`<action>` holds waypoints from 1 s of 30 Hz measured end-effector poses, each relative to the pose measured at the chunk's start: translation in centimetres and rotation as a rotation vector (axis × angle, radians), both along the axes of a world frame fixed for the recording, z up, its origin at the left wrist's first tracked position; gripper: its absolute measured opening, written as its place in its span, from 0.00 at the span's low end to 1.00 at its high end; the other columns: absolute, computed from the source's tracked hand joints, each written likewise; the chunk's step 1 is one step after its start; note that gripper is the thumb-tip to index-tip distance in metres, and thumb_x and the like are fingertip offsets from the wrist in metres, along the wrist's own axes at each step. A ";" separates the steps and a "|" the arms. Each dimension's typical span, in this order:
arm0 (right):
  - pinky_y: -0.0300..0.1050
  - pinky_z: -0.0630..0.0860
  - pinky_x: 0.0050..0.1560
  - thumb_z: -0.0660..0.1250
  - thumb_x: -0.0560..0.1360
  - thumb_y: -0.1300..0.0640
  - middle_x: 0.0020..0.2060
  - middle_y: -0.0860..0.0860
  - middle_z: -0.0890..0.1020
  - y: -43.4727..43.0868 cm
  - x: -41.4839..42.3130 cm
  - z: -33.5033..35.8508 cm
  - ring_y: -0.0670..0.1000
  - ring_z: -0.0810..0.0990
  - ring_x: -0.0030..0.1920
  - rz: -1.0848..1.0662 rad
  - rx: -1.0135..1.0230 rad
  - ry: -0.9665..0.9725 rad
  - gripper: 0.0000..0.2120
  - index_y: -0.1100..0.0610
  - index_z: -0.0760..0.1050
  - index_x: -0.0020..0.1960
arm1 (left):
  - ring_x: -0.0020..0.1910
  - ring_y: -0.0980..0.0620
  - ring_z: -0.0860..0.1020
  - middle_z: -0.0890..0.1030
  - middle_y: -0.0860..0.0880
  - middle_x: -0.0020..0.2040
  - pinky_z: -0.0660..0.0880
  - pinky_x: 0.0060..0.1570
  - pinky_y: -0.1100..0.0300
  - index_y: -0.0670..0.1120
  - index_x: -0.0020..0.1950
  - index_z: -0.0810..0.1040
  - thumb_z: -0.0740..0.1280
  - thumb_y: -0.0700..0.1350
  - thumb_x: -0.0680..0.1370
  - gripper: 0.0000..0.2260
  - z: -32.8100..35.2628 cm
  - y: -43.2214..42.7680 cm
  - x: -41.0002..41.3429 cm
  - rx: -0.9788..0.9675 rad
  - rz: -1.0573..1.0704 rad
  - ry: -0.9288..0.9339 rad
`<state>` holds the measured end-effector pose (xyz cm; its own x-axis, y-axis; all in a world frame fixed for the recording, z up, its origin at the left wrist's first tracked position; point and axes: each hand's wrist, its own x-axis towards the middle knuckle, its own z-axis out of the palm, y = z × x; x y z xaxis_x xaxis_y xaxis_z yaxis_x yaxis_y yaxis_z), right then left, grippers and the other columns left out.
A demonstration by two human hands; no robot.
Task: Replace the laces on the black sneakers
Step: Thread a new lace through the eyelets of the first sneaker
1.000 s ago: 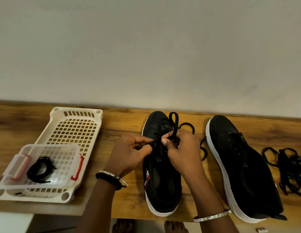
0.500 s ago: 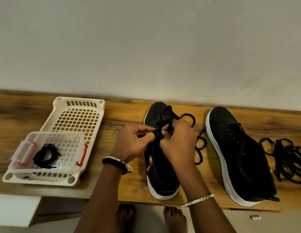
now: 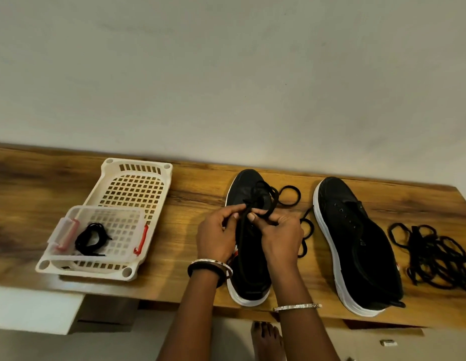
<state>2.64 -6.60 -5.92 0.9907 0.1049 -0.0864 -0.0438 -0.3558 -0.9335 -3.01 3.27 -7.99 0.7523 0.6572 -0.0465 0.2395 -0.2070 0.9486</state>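
Both our forearms reach in from the near edge, side by side, and angle slightly toward each other so the hands meet. Our left hand shows its back, fingers curled, thumb and forefinger pinching the lace. Our right hand sits just beside it, back up, its fingertips also pinching the lace. One bare foot shows between the arms, nearer us.

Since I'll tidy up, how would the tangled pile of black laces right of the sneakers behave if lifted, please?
The tangled pile of black laces would probably droop limply, given its loose loops. Being intertwined, it likely lifts as one clump.
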 end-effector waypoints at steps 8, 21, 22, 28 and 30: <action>0.35 0.80 0.47 0.80 0.68 0.60 0.40 0.43 0.87 -0.4 0.8 -1.0 0.37 0.83 0.44 0.020 0.114 0.057 0.07 0.53 0.88 0.46 | 0.34 0.65 0.78 0.82 0.59 0.38 0.75 0.36 0.65 0.56 0.46 0.84 0.72 0.45 0.77 0.05 -0.5 1.9 1.8 0.168 -0.091 0.062; 0.38 0.74 0.36 0.74 0.70 0.64 0.38 0.49 0.84 -2.0 1.8 1.1 0.45 0.79 0.35 -0.017 0.871 0.601 0.09 0.55 0.83 0.49 | 0.44 0.50 0.85 0.85 0.41 0.50 0.79 0.42 0.55 0.45 0.53 0.69 0.53 0.42 0.86 0.07 0.7 4.3 0.5 -0.340 0.010 -0.197; 0.37 0.70 0.37 0.74 0.67 0.62 0.38 0.47 0.83 -2.1 2.1 1.1 0.44 0.77 0.36 -0.035 0.892 0.616 0.11 0.54 0.83 0.49 | 0.48 0.48 0.85 0.85 0.41 0.52 0.79 0.47 0.53 0.45 0.53 0.69 0.52 0.42 0.86 0.07 1.0 4.5 0.4 -0.410 0.033 -0.249; 0.41 0.67 0.40 0.75 0.65 0.61 0.43 0.47 0.84 -2.3 3.0 1.6 0.47 0.79 0.45 0.009 0.866 0.454 0.15 0.52 0.82 0.52 | 0.56 0.38 0.83 0.83 0.36 0.54 0.79 0.55 0.44 0.44 0.54 0.68 0.52 0.42 0.86 0.07 2.3 5.2 -0.3 -0.857 0.051 -0.437; 0.41 0.69 0.40 0.77 0.66 0.61 0.46 0.49 0.83 -2.0 2.7 1.8 0.48 0.79 0.47 0.136 0.776 0.334 0.23 0.51 0.80 0.60 | 0.50 0.39 0.84 0.83 0.38 0.46 0.81 0.53 0.43 0.43 0.55 0.70 0.54 0.42 0.86 0.07 2.3 4.9 -0.1 -0.906 0.072 -0.434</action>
